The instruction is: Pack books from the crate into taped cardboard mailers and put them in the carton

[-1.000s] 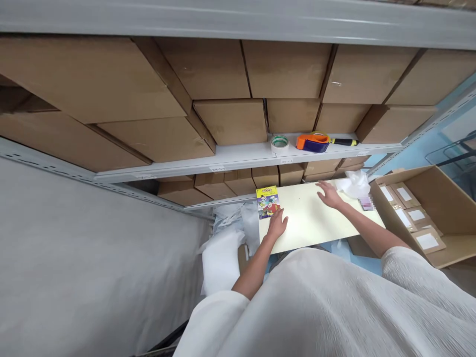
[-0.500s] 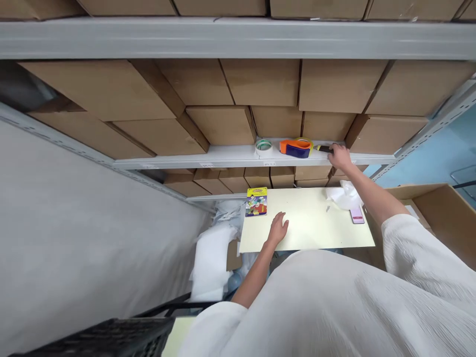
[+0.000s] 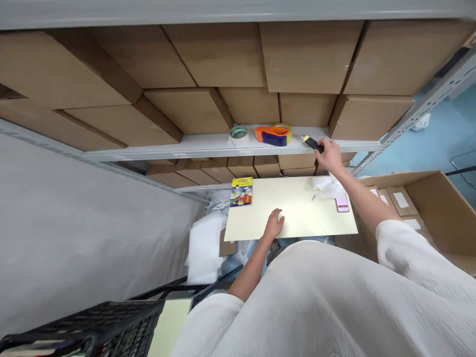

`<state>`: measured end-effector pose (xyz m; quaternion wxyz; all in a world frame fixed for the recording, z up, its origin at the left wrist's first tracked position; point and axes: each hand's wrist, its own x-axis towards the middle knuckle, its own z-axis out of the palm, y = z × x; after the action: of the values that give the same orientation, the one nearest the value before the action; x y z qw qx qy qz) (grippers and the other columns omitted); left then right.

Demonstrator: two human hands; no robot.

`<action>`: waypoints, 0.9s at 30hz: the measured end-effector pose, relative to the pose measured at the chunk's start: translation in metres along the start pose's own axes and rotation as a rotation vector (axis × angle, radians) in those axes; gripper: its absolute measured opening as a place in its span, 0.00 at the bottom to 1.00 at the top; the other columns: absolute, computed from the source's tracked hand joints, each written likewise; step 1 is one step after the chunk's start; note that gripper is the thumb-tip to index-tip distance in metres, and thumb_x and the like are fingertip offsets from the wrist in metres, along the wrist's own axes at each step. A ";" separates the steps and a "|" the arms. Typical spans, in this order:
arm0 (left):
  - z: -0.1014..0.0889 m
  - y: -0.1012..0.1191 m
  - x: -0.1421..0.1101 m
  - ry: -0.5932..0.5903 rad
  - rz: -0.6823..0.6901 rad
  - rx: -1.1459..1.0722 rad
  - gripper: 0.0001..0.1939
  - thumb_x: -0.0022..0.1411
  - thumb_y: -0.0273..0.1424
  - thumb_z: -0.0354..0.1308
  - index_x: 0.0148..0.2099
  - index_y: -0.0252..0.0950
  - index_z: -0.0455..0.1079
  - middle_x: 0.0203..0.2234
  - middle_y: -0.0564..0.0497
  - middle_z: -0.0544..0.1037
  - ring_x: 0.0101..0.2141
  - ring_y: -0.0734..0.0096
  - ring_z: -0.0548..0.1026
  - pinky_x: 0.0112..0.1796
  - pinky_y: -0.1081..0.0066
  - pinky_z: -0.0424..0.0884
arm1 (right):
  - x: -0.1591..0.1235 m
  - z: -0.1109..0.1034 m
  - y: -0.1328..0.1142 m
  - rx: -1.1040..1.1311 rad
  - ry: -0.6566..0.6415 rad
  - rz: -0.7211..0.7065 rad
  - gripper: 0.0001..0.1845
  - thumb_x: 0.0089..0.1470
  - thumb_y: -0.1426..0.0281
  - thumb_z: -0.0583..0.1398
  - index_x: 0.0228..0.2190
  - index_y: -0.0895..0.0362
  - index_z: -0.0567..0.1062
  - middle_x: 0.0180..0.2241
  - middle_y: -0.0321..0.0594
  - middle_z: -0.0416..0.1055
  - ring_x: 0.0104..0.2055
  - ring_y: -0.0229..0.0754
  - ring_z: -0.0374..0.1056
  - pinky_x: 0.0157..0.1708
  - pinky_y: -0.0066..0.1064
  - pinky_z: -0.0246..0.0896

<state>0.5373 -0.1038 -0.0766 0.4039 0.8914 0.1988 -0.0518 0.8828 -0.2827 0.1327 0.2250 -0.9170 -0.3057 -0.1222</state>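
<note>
My right hand (image 3: 329,154) is closed on the black end of a utility knife (image 3: 313,144) at the shelf's front edge; the knife's yellow part points left. Left of it on the shelf lie an orange and dark blue tape dispenser (image 3: 274,135) with yellow tape and a green-and-white tape roll (image 3: 238,132). Resting on the pale board (image 3: 256,223), my left hand (image 3: 274,224) has its fingers apart and holds nothing. A yellow and purple picture box or booklet (image 3: 241,192) lies on the board's left end.
Cardboard boxes (image 3: 297,54) fill the rack. A phone (image 3: 342,203) and crumpled white paper (image 3: 328,186) lie on the board's right. An open carton (image 3: 439,213) with smaller boxes stands to the right, a black crate (image 3: 122,317) at lower left, white foam wrap (image 3: 206,248) beside the board.
The view has shifted, so the rack and board appear further left and higher. The knife is now tilted, apparently lifted from the shelf in my right hand. My left hand stays on the board.
</note>
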 end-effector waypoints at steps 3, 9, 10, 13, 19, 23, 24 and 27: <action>0.005 0.007 0.007 -0.048 0.013 -0.003 0.24 0.75 0.33 0.53 0.70 0.39 0.71 0.71 0.41 0.71 0.74 0.57 0.65 0.74 0.52 0.60 | -0.071 0.011 0.008 0.042 -0.065 0.130 0.16 0.64 0.62 0.60 0.51 0.54 0.73 0.48 0.52 0.79 0.50 0.59 0.71 0.49 0.45 0.66; 0.026 0.016 0.008 -0.154 0.050 0.019 0.24 0.76 0.34 0.53 0.70 0.40 0.71 0.71 0.42 0.72 0.73 0.58 0.65 0.74 0.53 0.60 | -0.210 0.066 0.039 0.007 -0.505 0.544 0.14 0.64 0.63 0.61 0.49 0.54 0.74 0.48 0.49 0.81 0.45 0.54 0.76 0.40 0.37 0.64; 0.029 0.016 0.006 -0.167 0.054 0.029 0.24 0.75 0.33 0.53 0.70 0.39 0.71 0.71 0.41 0.72 0.73 0.58 0.66 0.74 0.53 0.60 | -0.226 0.073 0.044 -0.006 -0.560 0.594 0.13 0.64 0.64 0.61 0.49 0.55 0.74 0.49 0.50 0.80 0.46 0.54 0.76 0.39 0.37 0.64; 0.034 0.014 0.001 -0.200 0.053 0.062 0.24 0.75 0.33 0.53 0.69 0.37 0.71 0.70 0.40 0.72 0.73 0.57 0.66 0.74 0.53 0.60 | -0.260 0.089 0.059 -0.019 -0.669 0.679 0.13 0.67 0.66 0.59 0.51 0.56 0.73 0.52 0.53 0.79 0.50 0.55 0.76 0.40 0.37 0.65; 0.033 0.013 -0.007 -0.229 0.031 0.091 0.24 0.76 0.34 0.52 0.69 0.39 0.71 0.70 0.41 0.72 0.73 0.57 0.66 0.73 0.53 0.62 | -0.278 0.103 0.075 -0.043 -0.737 0.679 0.18 0.70 0.67 0.56 0.58 0.59 0.71 0.55 0.58 0.76 0.54 0.58 0.75 0.45 0.40 0.68; 0.030 0.014 -0.011 -0.247 0.036 0.090 0.24 0.75 0.33 0.53 0.69 0.39 0.72 0.70 0.42 0.73 0.72 0.58 0.67 0.73 0.54 0.62 | -0.280 0.109 0.078 -0.089 -0.763 0.607 0.20 0.70 0.69 0.55 0.60 0.61 0.70 0.58 0.61 0.73 0.58 0.58 0.73 0.49 0.41 0.68; 0.030 0.014 -0.012 -0.250 0.036 0.090 0.24 0.75 0.32 0.53 0.69 0.39 0.72 0.70 0.42 0.73 0.72 0.59 0.67 0.73 0.54 0.62 | -0.281 0.110 0.078 -0.104 -0.766 0.588 0.21 0.70 0.70 0.56 0.61 0.61 0.70 0.58 0.62 0.72 0.59 0.59 0.72 0.50 0.41 0.68; 0.027 0.013 -0.014 -0.249 0.033 0.085 0.23 0.75 0.32 0.53 0.68 0.38 0.73 0.70 0.41 0.73 0.73 0.59 0.67 0.73 0.55 0.61 | -0.282 0.110 0.075 -0.166 -0.780 0.552 0.22 0.70 0.70 0.56 0.62 0.61 0.70 0.60 0.63 0.70 0.62 0.61 0.69 0.54 0.44 0.67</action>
<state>0.5315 -0.1361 -0.0824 0.3883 0.8975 0.1298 -0.1637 0.7178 -0.4250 -0.0904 0.0437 -0.9561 -0.1020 0.2712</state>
